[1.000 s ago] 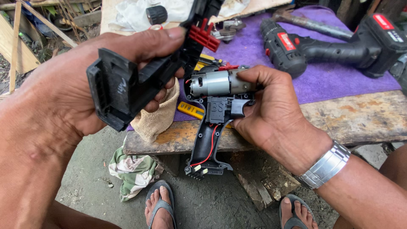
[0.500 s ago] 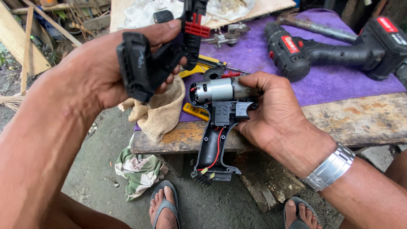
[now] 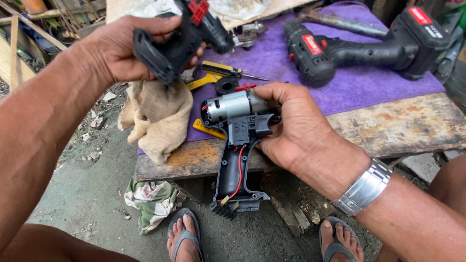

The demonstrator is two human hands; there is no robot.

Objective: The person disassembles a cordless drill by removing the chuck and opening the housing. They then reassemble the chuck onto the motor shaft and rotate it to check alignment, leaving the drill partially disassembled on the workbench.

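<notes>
Head view shows the right hand (image 3: pixel 296 128) gripping the open drill half (image 3: pixel 238 160) at its motor (image 3: pixel 233 106), above the bench edge. Left hand (image 3: pixel 128 51) clasps the loose black shell (image 3: pixel 177 41). Plastic seems light and stiff; the thin red wires (image 3: pixel 239 170) look fragile, so hold the handle.

Opened drill half (image 3: pixel 238 145), black shell (image 3: pixel 177 41)

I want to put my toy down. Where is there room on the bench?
Bare wood lies below the purple cloth, right of the right hand. The cloth's left part is crowded: screwdriver, small parts, beige rag.
</notes>
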